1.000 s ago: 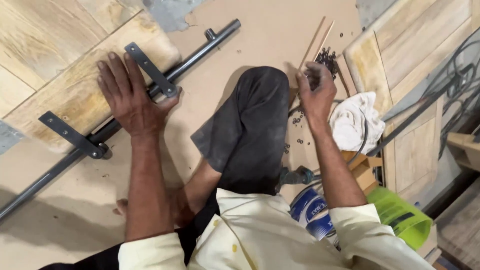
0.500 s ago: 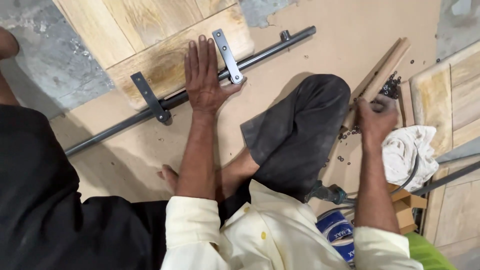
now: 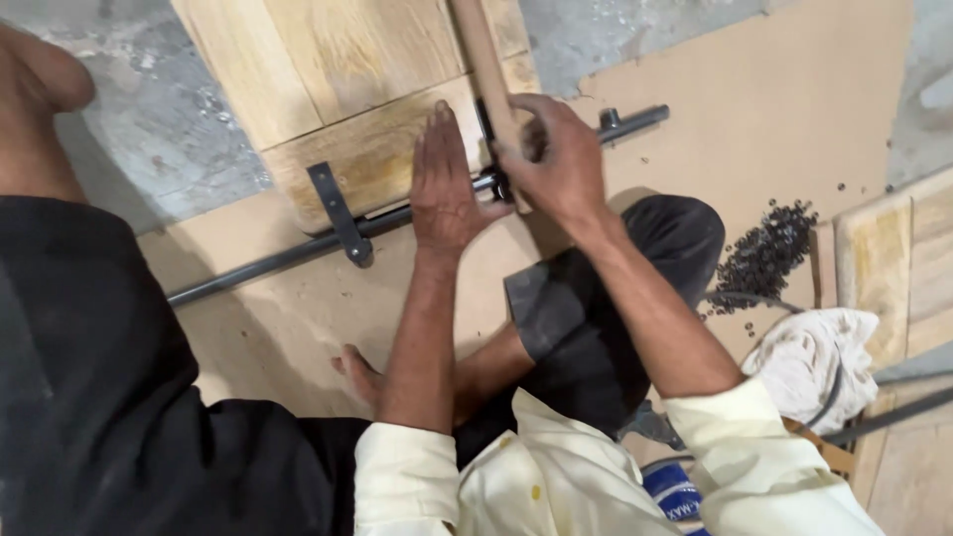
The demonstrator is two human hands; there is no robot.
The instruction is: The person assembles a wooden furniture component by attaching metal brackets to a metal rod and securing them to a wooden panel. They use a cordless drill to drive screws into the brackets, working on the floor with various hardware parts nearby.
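Wood panel (image 3: 347, 89) lies flat on the floor, its near edge over a brown board sheet (image 3: 794, 119). A long dark metal rod (image 3: 268, 260) runs along that near edge, carried by black metal brackets; one bracket (image 3: 338, 213) is plain to see, the second sits under the hands and is mostly hidden. Another person in dark clothing (image 3: 89, 377) fills the left side of the view. White cloth (image 3: 824, 357) lies at right, with a heap of small dark screws (image 3: 769, 248) just above it. Left hand (image 3: 444, 189) is flat, fingers straight and together, palm pressing on the panel and rod beside the hidden bracket. Right hand (image 3: 561, 164) is closed around a light wooden stick (image 3: 483, 60), which stands steeply over the bracket; whether its lower end touches cannot be told. Judged step: setting or tapping the second bracket against the rod. Next move would likely call for the left palm holding the rod firm while the stick is aligned squarely on the bracket.
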